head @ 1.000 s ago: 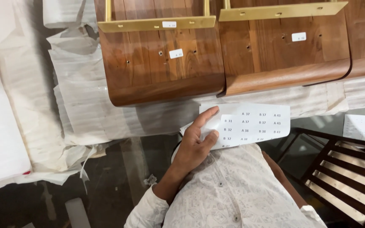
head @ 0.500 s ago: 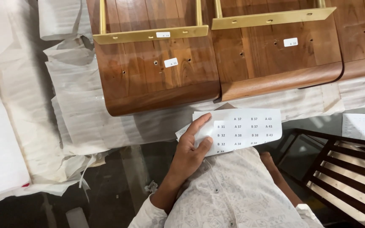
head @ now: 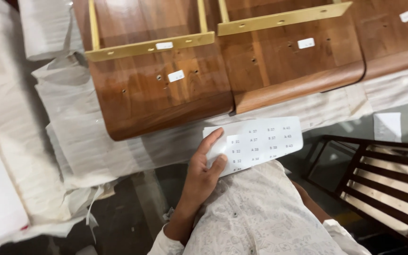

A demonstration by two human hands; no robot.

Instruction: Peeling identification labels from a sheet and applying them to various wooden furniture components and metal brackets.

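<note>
The left hand [head: 203, 171] grips the near-left corner of a white label sheet [head: 256, 144], thumb on top and fingers curled beneath, holding it just above the person's patterned white shirt [head: 260, 222]. The right hand is hidden, so its state cannot be told. Beyond the sheet, brown wooden panels [head: 166, 94] with brass strips [head: 147, 47] lie on white wrapping [head: 90, 151]. A dark wooden chair [head: 378, 174] stands at right.

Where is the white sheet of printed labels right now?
In the head view, the white label sheet sits centre-right, held at its left end by the left hand, just below the wooden panels and above the person's patterned shirt.
</note>
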